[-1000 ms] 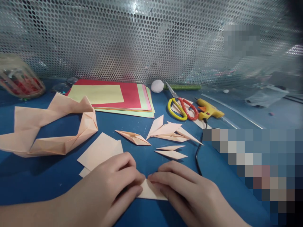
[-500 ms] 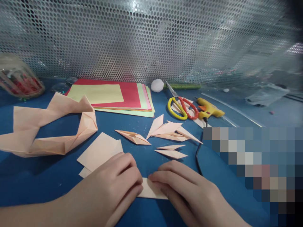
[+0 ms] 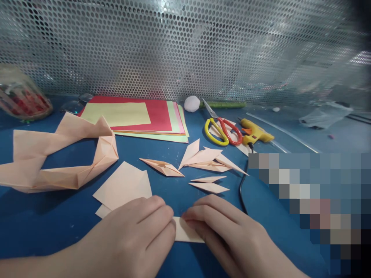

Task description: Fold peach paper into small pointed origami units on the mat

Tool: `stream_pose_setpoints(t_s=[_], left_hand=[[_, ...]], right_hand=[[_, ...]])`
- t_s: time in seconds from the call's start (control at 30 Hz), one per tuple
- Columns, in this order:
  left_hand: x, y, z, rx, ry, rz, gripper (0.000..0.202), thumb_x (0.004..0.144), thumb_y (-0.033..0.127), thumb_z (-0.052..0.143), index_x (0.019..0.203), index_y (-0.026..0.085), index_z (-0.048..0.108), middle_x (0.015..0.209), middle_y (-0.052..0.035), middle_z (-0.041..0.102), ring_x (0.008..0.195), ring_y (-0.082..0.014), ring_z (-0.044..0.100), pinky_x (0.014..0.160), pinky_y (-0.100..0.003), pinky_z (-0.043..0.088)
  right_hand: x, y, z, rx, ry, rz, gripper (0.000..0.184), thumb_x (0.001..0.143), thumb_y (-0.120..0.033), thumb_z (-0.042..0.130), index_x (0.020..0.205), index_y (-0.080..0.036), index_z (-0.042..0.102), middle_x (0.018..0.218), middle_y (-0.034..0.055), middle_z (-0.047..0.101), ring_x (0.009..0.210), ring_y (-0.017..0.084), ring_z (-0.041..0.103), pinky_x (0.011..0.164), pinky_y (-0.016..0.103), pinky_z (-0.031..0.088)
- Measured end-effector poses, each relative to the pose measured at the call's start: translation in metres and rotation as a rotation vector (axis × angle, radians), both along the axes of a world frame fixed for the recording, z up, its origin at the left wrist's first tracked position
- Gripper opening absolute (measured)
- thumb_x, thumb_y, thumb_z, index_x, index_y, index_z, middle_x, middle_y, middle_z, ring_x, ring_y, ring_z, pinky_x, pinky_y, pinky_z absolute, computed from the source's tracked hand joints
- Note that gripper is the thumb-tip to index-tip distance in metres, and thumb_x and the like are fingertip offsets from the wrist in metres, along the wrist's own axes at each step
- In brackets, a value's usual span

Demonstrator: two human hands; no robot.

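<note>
Paper (image 3: 187, 233) stays under both hands (image 3: 232, 226), the left (image 3: 136, 231) now lower.

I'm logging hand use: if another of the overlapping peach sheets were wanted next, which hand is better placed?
Probably the left hand: it is right by the overlapping peach paper sheets. The right hand is farther off, across the folded paper strip, which both hands appear to touch.
</note>
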State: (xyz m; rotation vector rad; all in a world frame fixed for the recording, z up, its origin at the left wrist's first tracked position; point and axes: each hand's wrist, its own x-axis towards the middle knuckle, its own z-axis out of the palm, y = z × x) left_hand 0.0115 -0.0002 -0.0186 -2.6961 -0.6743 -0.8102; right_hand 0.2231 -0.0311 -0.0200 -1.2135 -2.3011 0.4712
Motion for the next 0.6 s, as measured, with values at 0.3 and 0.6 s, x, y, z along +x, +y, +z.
stream_pose_setpoints(t_s=[0.3, 0.6], left_hand=[[-0.0044, -0.0030, 0.0026, -0.067, 0.135, -0.105, 0.025, 0.101, 0.020, 0.042, 0.097, 0.023, 0.066, 0.087, 0.0017, 0.071, 0.080, -0.0130, 0.062, 0.079, -0.023, 0.049], [0.0011, -0.0077, 0.0072, -0.148, 0.287, -0.110, 0.027, 0.094, 0.039, 0.057, 0.115, 0.023, 0.061, 0.096, -0.0046, 0.070, 0.086, -0.0168, 0.062, 0.078, -0.027, 0.052]], right_hand=[[0.0010, 0.0012, -0.0020, -0.012, 0.032, -0.001, 0.027, 0.095, -0.003, 0.042, 0.092, -0.020, 0.062, 0.085, 0.0023, 0.067, 0.077, 0.013, 0.068, 0.070, 0.017, 0.056], [0.0004, 0.0020, -0.0003, -0.070, 0.038, 0.032, 0.027, 0.095, -0.002, 0.043, 0.089, -0.019, 0.063, 0.084, 0.0024, 0.065, 0.077, 0.013, 0.066, 0.071, 0.017, 0.055]])
